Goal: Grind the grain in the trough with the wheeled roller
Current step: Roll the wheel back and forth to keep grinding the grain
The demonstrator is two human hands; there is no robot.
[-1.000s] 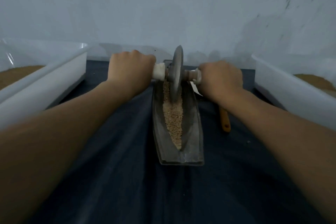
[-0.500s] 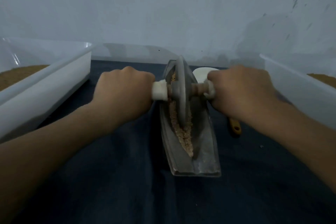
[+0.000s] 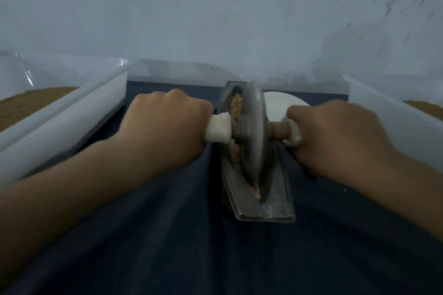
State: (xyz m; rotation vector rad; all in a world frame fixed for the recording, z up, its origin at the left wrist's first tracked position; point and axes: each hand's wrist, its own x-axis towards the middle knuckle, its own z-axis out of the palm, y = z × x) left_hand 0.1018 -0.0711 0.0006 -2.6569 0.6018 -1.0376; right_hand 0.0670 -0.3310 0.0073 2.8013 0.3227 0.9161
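Now the disc rolls back toward the person.
Fingers of the left hand (image 3: pixel 165 127) and right hand (image 3: pixel 335 136) curl round the wheeled roller's (image 3: pixel 253 132) handles. Its disc, lately at the trough's (image 3: pixel 278 196) far end, presses the grain (image 3: pixel 236 103) near the close end, so this pass looks nearly done.

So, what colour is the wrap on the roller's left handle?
The wrap is white, clearest in the head view.

Grey wheeled roller (image 3: pixel 253 134) upright in metal trough (image 3: pixel 275 189), tan grain (image 3: pixel 236 105) w/in groove.
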